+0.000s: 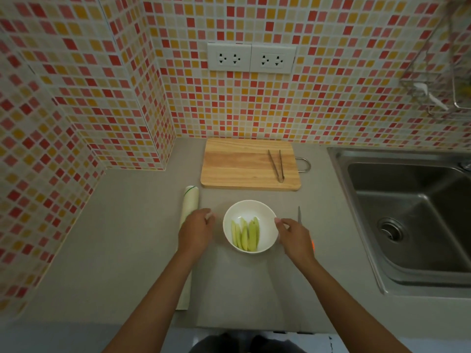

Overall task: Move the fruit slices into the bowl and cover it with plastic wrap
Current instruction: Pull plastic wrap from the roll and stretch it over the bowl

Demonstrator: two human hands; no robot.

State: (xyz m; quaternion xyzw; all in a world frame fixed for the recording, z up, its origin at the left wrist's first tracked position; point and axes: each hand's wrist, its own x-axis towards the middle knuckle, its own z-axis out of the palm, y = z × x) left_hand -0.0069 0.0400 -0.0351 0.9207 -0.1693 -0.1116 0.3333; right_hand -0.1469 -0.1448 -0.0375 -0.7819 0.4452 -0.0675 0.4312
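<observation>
A white bowl (pixel 265 212) stands on the grey counter and holds several pale green fruit slices (pixel 246 235). My left hand (pixel 196 231) is just left of the bowl and my right hand (pixel 294 238) just right of it, each with thumb and fingertips pinched together. A faint clear sheet of plastic wrap (pixel 244 289) spreads from the roll (pixel 190 202) on the left, over the bowl, toward the counter's front edge. Both hands appear to pinch this film at the bowl's sides. My left forearm hides the middle of the roll.
A wooden cutting board (pixel 237 164) with metal tongs (pixel 276 165) on it lies behind the bowl against the tiled wall. A knife (pixel 299 214) with an orange handle lies right of my right hand. A steel sink (pixel 413 215) fills the right side.
</observation>
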